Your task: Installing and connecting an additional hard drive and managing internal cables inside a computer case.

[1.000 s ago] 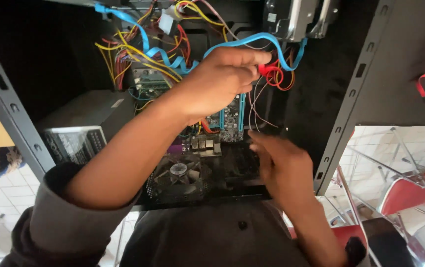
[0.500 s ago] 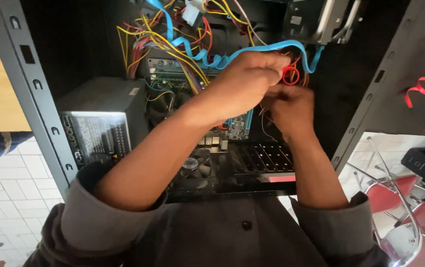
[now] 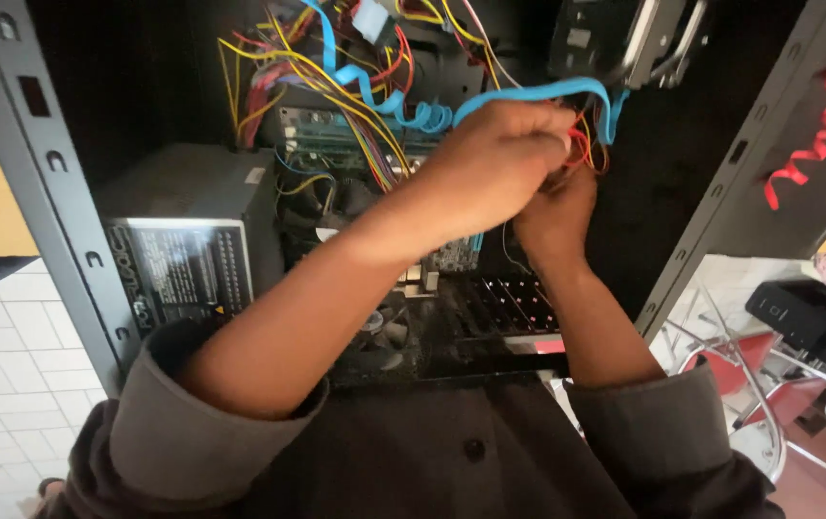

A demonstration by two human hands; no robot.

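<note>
Both my hands work inside the open computer case (image 3: 67,192). My left hand (image 3: 490,159) is closed around a bundle of red wires (image 3: 581,144), just below the flat blue data cable (image 3: 528,96). My right hand (image 3: 552,216) sits directly beneath, touching the left; I cannot tell whether it grips anything. The wires run up and right from my fists. The left hand is nearer them. The power supply (image 3: 182,240) lies well left.

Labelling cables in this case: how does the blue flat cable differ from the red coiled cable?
The blue flat cable is a smooth ribbon arching inside the case over the left hand; the red coiled cable is a spiral hanging outside the frame, untouched. Both are slim and brightly coloured.
</note>
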